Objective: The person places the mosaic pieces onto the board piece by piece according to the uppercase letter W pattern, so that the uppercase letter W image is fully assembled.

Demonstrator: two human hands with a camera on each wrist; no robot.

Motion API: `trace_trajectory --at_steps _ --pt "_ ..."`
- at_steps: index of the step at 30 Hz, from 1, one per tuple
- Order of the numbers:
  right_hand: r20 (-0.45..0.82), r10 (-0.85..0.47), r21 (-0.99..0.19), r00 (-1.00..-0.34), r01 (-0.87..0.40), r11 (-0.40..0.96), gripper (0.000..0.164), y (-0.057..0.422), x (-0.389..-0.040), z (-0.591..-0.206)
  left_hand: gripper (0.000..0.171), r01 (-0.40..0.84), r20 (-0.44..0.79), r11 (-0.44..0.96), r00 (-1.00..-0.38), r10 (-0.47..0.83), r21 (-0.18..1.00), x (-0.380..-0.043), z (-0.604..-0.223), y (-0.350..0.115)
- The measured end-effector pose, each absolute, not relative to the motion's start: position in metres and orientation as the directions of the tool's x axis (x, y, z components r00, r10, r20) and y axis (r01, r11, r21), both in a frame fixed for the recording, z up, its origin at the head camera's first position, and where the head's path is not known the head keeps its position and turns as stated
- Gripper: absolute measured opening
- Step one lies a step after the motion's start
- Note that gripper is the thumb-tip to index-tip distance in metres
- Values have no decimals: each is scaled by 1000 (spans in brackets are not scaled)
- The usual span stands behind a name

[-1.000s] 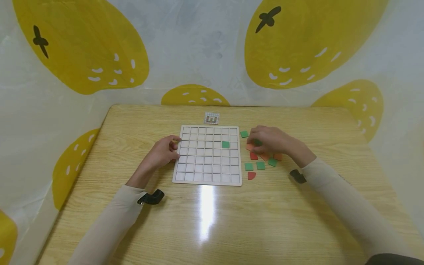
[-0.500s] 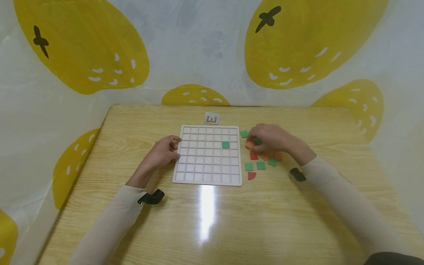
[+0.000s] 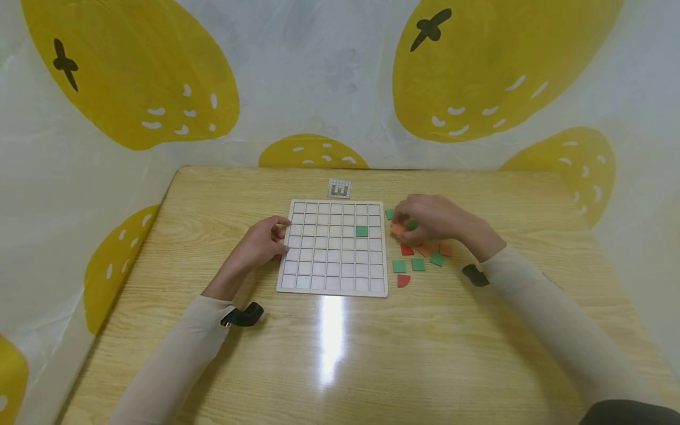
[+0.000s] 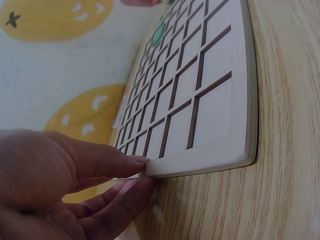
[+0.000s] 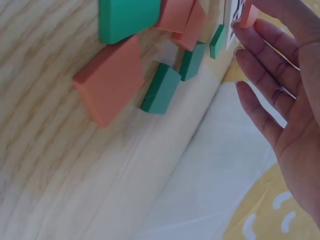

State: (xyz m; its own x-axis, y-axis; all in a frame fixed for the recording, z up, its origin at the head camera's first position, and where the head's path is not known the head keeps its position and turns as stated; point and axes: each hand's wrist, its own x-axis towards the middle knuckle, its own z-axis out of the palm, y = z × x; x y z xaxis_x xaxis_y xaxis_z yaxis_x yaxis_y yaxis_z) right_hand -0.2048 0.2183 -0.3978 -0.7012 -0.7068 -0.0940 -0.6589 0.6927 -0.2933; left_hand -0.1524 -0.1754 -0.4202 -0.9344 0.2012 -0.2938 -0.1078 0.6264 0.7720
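My left hand [image 3: 261,241] is at the left edge of a pale grid board [image 3: 332,294]; in the left wrist view its fingertips touch the board's rim [image 4: 210,162]. One green square tile [image 3: 362,231] lies in a cell toward the board's upper right. Right of the board, my right hand [image 3: 432,215] pinches an orange tile [image 3: 397,229] between thumb and fingers, just above the table. Part of that tile is covered by the fingers. The right wrist view shows the held orange tile [image 5: 248,15] at the top, the other fingers extended.
Loose tiles lie around the right hand: green squares [image 3: 418,265], a red quarter-round [image 3: 404,281], another red tile [image 3: 406,249] and orange tiles [image 3: 445,249]. A small pattern card [image 3: 339,188] lies behind the board. The wooden table [image 3: 255,366] meets a lemon-printed curtain behind.
My right hand has lifted the orange tile slightly and moved a little left and away, toward the board. The left hand and the board stay where they were.
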Motion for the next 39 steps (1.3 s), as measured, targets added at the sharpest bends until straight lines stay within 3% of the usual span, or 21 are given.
trace_trajectory --at_steps 10,25,39 --pt "-87 -719 -282 -690 -675 682 12 210 -205 -392 60 -109 -299 645 -935 193 756 -153 -420 -175" --pt "-60 -790 -283 -610 -748 600 25 194 -205 -392 60 -101 -292 642 -935 199 760 -153 -420 -175" --pt "-44 -822 -268 -567 -786 557 26 178 -206 -395 59 -76 -273 631 -937 221 772 -152 -421 -176"
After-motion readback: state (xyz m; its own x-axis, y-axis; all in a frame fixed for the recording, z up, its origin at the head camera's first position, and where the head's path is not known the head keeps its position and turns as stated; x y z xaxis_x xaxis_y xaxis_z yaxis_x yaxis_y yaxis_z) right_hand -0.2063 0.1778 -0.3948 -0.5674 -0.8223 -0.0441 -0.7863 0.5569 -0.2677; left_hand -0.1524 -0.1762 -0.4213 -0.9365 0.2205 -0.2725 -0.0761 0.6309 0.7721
